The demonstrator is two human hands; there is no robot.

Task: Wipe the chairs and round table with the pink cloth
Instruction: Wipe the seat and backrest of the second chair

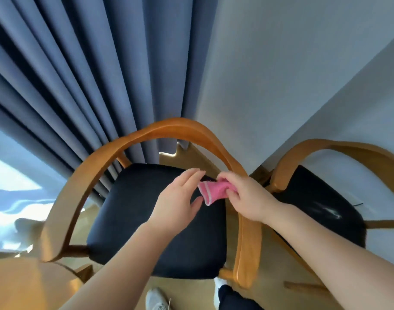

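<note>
Over the seat of the left chair (146, 215), the pink cloth (214, 190) is bunched in the right hand (245, 198), with the left hand (178, 202) open beside it. The cloth is likely being readied, and must next be pressed flat on the seat.

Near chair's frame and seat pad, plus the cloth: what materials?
Chair frame: looks like bent wood, honey-toned with a glossy varnish that catches highlights. Seat pad: dark, matte upholstery, fabric or leatherette; can't tell which. Pink cloth, pinched by right hand: soft terry-like textile with a paler hem.

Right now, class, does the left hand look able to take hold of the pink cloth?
Probably yes: the left hand hovers open right beside the pink cloth, nothing between them; the right hand grips its other end.
</note>
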